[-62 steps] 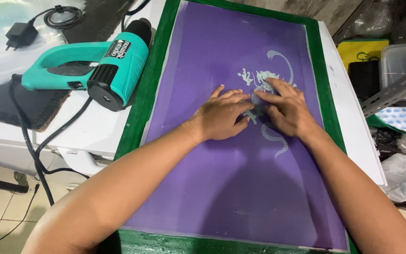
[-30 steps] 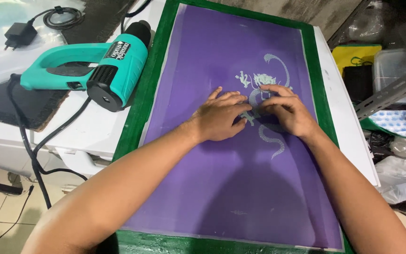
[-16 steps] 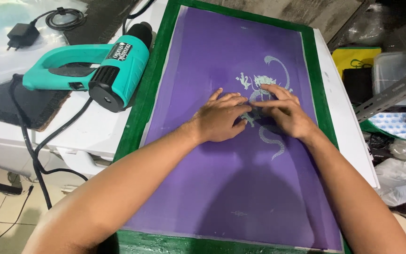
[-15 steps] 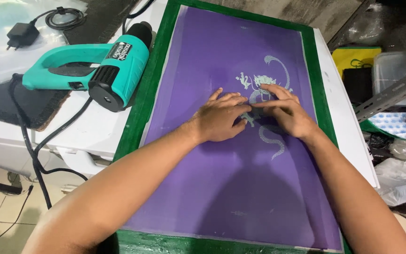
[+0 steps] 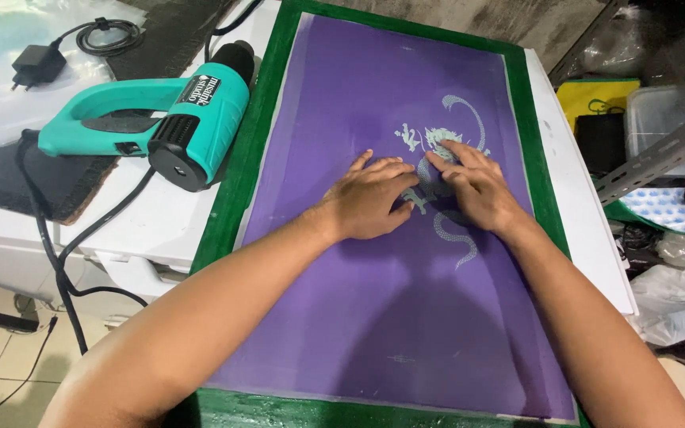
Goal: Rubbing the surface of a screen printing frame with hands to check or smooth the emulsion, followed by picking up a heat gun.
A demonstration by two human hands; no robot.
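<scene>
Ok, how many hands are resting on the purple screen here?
2. The left hand lies flat on the purple screen beside the pale dragon design; the right hand lies flat over the design. No others show.

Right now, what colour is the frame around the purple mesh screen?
Dark green wooden frame, clearest in the head view.

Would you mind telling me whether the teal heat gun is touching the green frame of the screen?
Touching: in the head view the heat gun lies with its dark nozzle end resting on the green frame, no gap visible.

left hand (image 5: 372, 200) flat, palm down, right hand (image 5: 476, 189) flat beside it
</scene>
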